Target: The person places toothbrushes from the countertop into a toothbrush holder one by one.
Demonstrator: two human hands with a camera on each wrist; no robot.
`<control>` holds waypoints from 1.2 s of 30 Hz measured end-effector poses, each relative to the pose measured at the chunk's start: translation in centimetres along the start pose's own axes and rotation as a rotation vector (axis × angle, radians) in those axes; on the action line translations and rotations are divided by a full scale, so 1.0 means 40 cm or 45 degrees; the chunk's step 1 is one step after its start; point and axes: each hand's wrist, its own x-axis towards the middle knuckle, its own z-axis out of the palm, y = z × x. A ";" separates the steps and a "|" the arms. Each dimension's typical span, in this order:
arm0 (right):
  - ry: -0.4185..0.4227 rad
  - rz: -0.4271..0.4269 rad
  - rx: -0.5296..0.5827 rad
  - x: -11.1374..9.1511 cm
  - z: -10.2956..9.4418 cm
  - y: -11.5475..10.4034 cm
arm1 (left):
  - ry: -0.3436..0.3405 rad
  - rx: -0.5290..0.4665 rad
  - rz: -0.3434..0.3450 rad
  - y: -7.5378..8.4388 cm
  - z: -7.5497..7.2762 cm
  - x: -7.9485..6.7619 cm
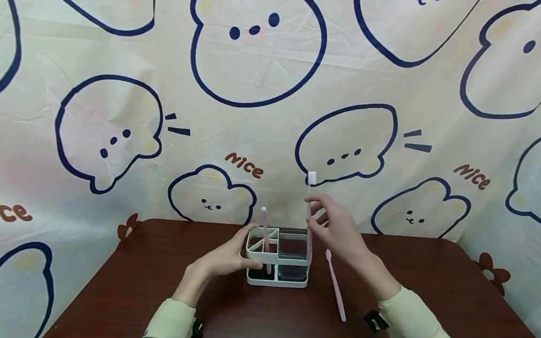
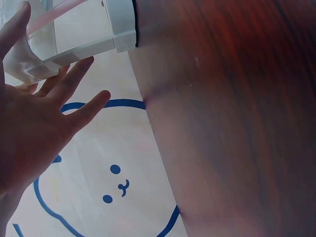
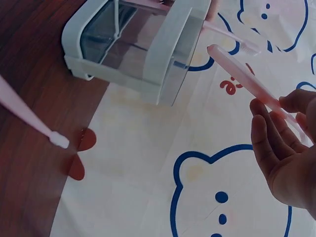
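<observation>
A white toothbrush holder (image 1: 286, 261) with several compartments and a clear cup section stands near the table's far edge. My left hand (image 1: 221, 256) grips its left side, thumb in front and fingers round the back. One pink toothbrush (image 1: 264, 222) leans upright in a left compartment. Between thumb and fingers, my right hand (image 1: 335, 225) pinches another pink toothbrush (image 3: 242, 74), bristles up and handle end pointing down, at the holder's right side. A third pink toothbrush (image 1: 336, 286) lies on the table right of the holder, below my right hand.
The dark brown wooden table (image 1: 144, 292) ends just behind the holder. Past that edge hangs a pale cloth (image 1: 273, 137) printed with bear outlines and lettering.
</observation>
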 end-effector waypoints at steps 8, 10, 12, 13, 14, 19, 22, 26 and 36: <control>0.064 -0.070 0.058 0.016 0.027 -0.038 | 0.016 -0.013 0.004 0.002 0.002 0.000; 0.070 -0.077 0.064 0.020 0.036 -0.043 | 0.017 -0.017 0.003 0.002 0.002 -0.001; 0.076 -0.088 0.062 0.023 0.044 -0.049 | 0.017 -0.019 0.003 0.002 0.002 -0.002; 0.077 -0.091 0.059 0.024 0.048 -0.050 | 0.016 -0.019 0.001 0.001 0.002 -0.002; 0.077 -0.095 0.060 0.025 0.053 -0.052 | 0.014 -0.016 -0.003 0.001 0.001 -0.002; 0.098 -0.141 0.061 0.031 0.071 -0.057 | 0.002 0.002 -0.007 0.001 -0.001 -0.001; 0.113 -0.173 0.050 0.034 0.080 -0.060 | -0.009 -0.002 -0.004 0.003 -0.002 -0.002; 0.130 -0.173 0.047 0.034 0.095 -0.059 | -0.025 -0.015 0.005 0.002 -0.003 -0.002; 0.135 -0.222 0.052 0.034 0.140 -0.052 | -0.028 -0.021 0.015 0.003 -0.006 -0.002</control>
